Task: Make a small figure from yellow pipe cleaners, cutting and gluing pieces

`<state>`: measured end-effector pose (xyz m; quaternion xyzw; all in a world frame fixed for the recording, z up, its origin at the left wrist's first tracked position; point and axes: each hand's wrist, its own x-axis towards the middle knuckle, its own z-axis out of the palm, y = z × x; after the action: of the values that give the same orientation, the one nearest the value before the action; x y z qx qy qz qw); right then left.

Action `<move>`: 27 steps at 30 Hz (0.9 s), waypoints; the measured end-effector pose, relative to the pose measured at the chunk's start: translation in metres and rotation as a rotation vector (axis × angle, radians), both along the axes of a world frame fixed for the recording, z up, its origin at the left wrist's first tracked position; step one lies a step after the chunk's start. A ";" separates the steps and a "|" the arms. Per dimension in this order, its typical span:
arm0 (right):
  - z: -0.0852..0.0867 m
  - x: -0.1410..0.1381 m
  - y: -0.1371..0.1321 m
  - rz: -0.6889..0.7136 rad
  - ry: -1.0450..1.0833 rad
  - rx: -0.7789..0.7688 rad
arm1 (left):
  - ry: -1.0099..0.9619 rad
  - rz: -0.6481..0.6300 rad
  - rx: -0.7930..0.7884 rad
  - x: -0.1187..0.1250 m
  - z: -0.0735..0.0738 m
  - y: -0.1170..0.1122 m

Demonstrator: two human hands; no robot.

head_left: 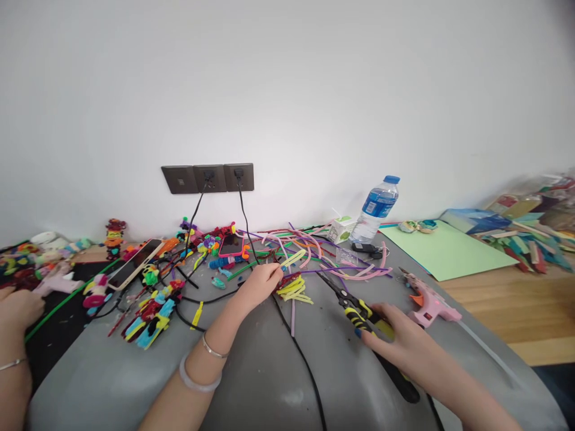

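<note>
My left hand (258, 288) is pinched on a yellow pipe cleaner (294, 258) that sticks out past its fingertips. Just under those fingers lies a small heap of short yellow pipe cleaner pieces (296, 290), with dark red ones beside it. Black-and-yellow pliers (354, 309) are gripped by my right hand (402, 338), their long jaws pointing up and left toward the heap. Behind both hands spreads a tangle of pink and purple pipe cleaners (359, 270).
A pink glue gun (433, 304) lies at the right, near green paper (453, 250). A water bottle (376, 208) stands tilted by the wall. Black cables (306, 364) cross the grey table. At left are a phone (136, 263), pipe-cleaner figures (153, 314) and another person's hand (18, 308).
</note>
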<state>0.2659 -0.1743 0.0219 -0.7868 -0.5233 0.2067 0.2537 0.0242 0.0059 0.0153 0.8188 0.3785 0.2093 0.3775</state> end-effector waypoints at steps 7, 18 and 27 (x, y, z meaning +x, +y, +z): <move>0.008 -0.014 0.001 0.184 1.307 -0.053 | 0.001 -0.022 0.005 0.000 -0.002 0.000; -0.003 -0.062 0.015 0.402 1.781 -0.280 | 0.048 -0.100 -0.014 -0.003 0.008 -0.004; 0.000 -0.060 0.030 0.319 1.837 -0.255 | 0.056 -0.154 0.004 -0.004 0.007 -0.006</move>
<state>0.2064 -0.1447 0.0216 -0.2563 -0.1933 0.8344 0.4480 0.0199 0.0003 0.0226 0.8517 0.3245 0.1572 0.3803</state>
